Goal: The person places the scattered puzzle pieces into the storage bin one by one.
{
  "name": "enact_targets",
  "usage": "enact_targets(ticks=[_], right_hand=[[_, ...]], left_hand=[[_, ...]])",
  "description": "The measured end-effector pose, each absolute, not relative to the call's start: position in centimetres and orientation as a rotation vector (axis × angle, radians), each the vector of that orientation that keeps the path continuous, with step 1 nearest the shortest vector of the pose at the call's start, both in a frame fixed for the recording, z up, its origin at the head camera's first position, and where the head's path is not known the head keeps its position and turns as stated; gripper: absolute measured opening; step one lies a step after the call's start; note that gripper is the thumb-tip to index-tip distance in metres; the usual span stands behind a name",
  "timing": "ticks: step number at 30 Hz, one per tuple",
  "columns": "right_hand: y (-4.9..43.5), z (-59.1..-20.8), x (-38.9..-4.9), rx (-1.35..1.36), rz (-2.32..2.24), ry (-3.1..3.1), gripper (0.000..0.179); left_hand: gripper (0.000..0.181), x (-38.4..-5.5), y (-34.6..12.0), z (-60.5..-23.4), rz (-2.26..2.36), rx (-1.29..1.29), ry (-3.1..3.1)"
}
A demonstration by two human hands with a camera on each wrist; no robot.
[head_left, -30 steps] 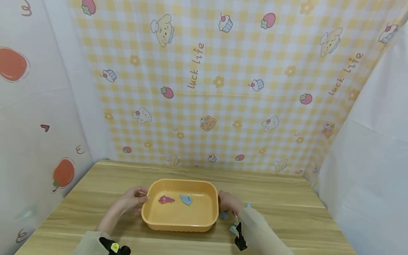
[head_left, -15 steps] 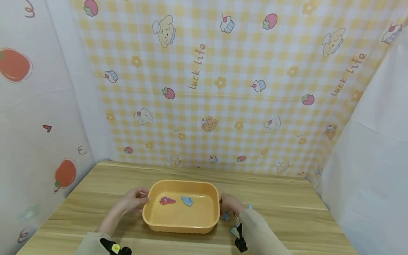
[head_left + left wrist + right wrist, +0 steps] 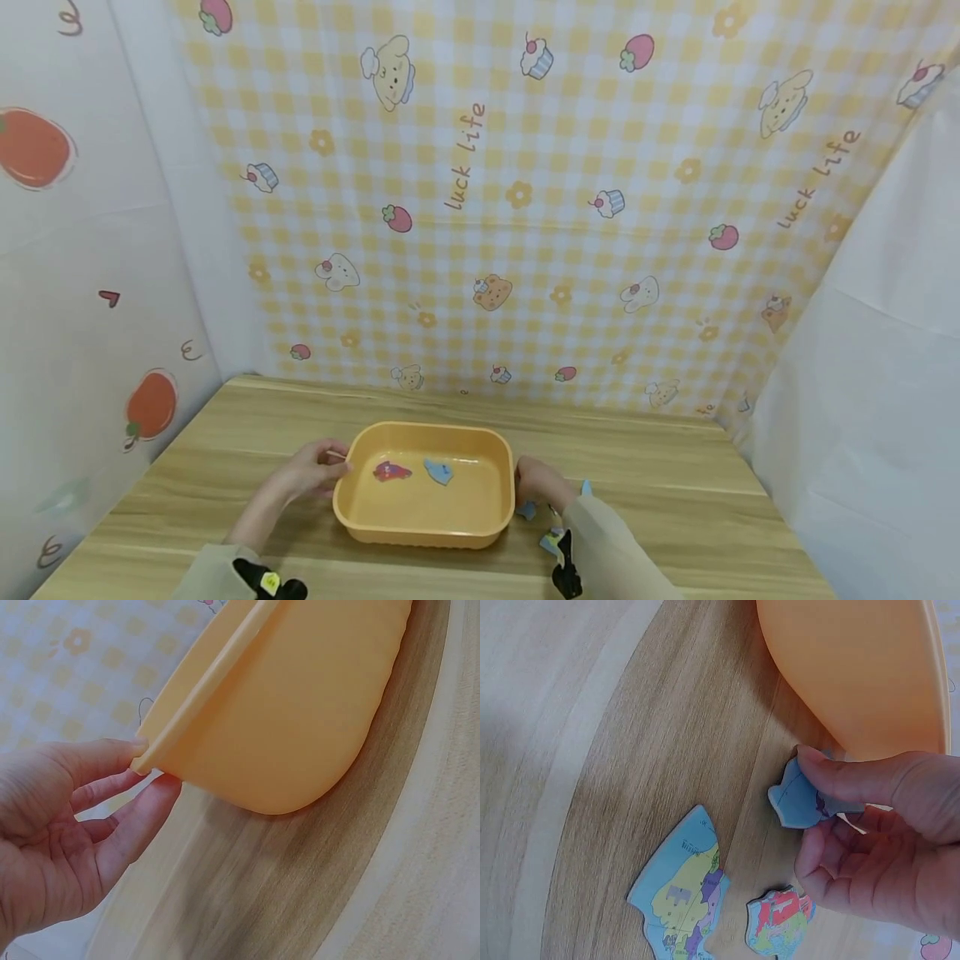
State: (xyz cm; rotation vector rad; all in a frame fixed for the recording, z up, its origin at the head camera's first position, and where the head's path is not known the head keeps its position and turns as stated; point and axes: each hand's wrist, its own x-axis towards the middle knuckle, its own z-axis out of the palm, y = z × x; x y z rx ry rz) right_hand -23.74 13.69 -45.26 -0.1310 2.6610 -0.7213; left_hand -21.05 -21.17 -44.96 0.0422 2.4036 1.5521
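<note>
My left hand (image 3: 311, 468) pinches the rim of a yellow-orange plastic tub (image 3: 423, 537) at its left end, as the left wrist view shows. Inside lie a red and purple puzzle piece (image 3: 392, 472) and a light blue one (image 3: 438, 472). Just outside the tub's right end, my right hand (image 3: 542, 482) pinches a blue map puzzle piece (image 3: 795, 801) between thumb and fingers, low over the table. Close by, in the right wrist view, lie a yellow, blue and purple map piece (image 3: 686, 892) and a smaller red and green one (image 3: 780, 921).
The tub stands on a wood-grain table (image 3: 300, 575). A yellow checked cloth (image 3: 480, 250) hangs behind the table, with pale cloths at the left and right (image 3: 877, 400). A light blue piece tip (image 3: 587, 487) shows past the right forearm.
The view shifts slightly. Both hands stay about where they were at the two ends of the tub, and the two pieces inside it lie unchanged.
</note>
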Motion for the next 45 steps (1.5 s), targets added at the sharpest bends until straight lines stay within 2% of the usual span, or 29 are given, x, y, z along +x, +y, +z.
enact_targets(ticks=[9, 16, 26, 33, 43, 45], right_hand=[[14.3, -44.7, -23.7, -0.134, -0.894, 2.553, 0.026], [14.9, -43.0, -24.6, -0.173, -0.844, 2.608, 0.022], [15.6, -41.2, -25.3, -0.175, -0.843, 2.56, 0.027], [15.8, -40.2, -26.2, -0.196, -0.852, 2.591, 0.021], [13.8, -39.5, -27.5, -0.249, -0.878, 2.648, 0.034], [13.5, -39.8, -27.9, -0.329, -0.826, 2.683, 0.039]], left_hand=[[0.033, -21.1, -21.2, -44.8, 1.545, 0.028, 2.413], [0.034, -21.3, -21.5, -44.7, 1.52, 0.028, 2.427], [0.036, -21.1, -21.4, -44.8, 1.525, 0.012, 2.411], [0.038, -21.1, -21.1, -44.9, 1.52, 0.02, 2.407], [0.036, -21.2, -21.0, -44.9, 1.519, -0.001, 2.407], [0.036, -21.2, -21.0, -44.9, 1.524, 0.003, 2.405]])
